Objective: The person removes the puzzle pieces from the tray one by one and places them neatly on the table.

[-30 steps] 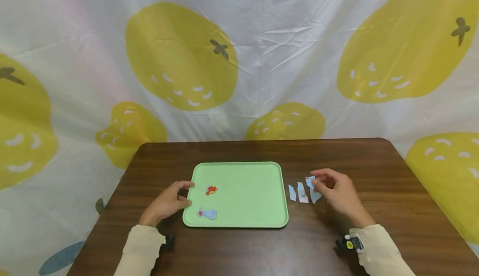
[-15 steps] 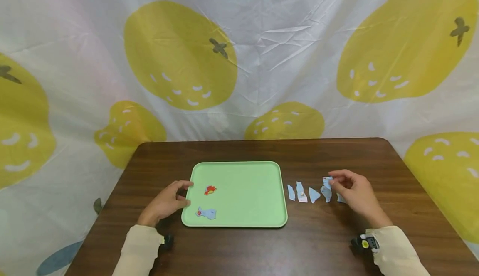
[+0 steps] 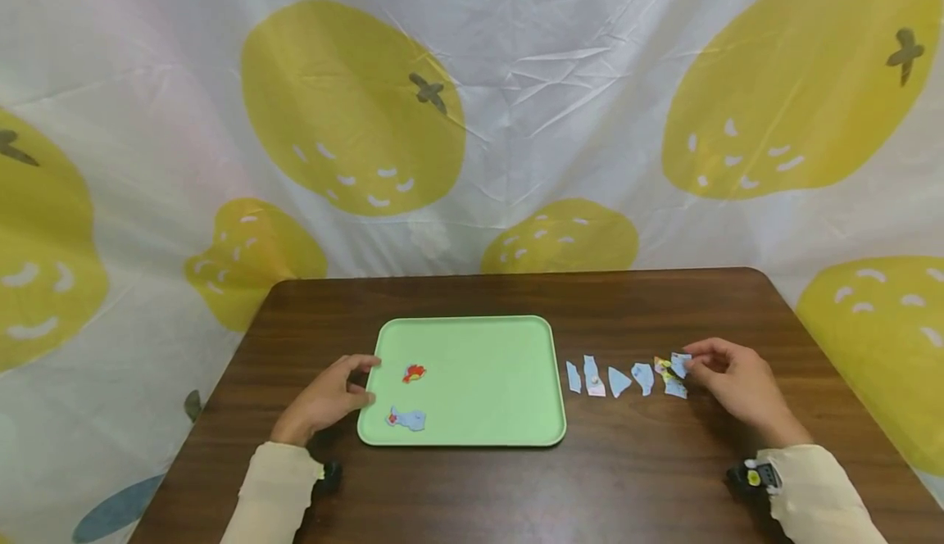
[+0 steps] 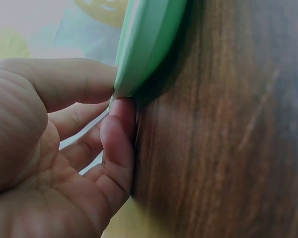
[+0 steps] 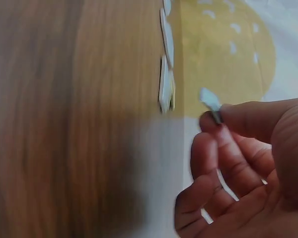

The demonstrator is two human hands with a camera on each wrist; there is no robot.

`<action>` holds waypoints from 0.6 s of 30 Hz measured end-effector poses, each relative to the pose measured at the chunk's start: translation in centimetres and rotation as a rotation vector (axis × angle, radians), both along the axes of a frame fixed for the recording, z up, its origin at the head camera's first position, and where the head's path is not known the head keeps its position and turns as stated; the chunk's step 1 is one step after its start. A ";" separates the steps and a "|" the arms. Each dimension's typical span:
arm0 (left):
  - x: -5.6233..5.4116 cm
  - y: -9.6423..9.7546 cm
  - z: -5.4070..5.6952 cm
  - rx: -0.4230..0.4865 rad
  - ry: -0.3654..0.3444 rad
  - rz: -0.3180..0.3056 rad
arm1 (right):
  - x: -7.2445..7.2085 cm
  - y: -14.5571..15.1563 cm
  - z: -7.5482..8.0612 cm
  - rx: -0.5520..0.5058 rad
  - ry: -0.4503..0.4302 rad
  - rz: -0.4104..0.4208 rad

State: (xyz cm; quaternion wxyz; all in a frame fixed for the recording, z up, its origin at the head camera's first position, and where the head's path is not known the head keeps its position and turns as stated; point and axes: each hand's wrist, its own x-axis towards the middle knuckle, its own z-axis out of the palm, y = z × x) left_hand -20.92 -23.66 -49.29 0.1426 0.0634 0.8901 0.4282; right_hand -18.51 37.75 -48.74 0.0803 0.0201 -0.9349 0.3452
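Note:
A light green tray [image 3: 479, 388] lies on the brown table. My left hand [image 3: 324, 401] holds its left rim between thumb and fingers, as the left wrist view shows. On the tray lie a red-and-yellow bird-shaped puzzle piece [image 3: 415, 374] and a pale blue puzzle piece [image 3: 408, 419] with a red spot. My right hand [image 3: 748, 388] pinches a small light blue puzzle piece [image 5: 208, 98] between thumb and fingertip, raised over the right end of a row of pieces. In the head view this piece partly covers a yellow, black and blue piece [image 3: 674, 388].
Right of the tray runs a row of flat pieces: a narrow strip [image 3: 574, 378], a strip with a pink end [image 3: 593, 378], a triangle [image 3: 618, 382] and an irregular piece [image 3: 643, 378]. Behind the table [image 3: 472, 495] hangs a curtain [image 3: 575, 118] with yellow fruit.
My right hand has moved to the right along the row with the blue puzzle piece in its fingers, uncovering the pieces beneath. My left hand and the tray stay put.

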 end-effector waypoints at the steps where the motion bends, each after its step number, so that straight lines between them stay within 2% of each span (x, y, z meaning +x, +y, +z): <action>1: 0.0 0.0 0.0 0.002 -0.001 0.000 | 0.1 0.3 0.0 0.012 -0.011 -0.004; 7: -0.2 -0.1 -0.2 -0.005 0.007 0.000 | 0.4 1.6 -0.3 0.060 -0.052 0.001; 18: -0.4 -0.1 -0.3 -0.008 0.022 -0.006 | 0.2 2.1 -0.8 0.116 -0.060 0.027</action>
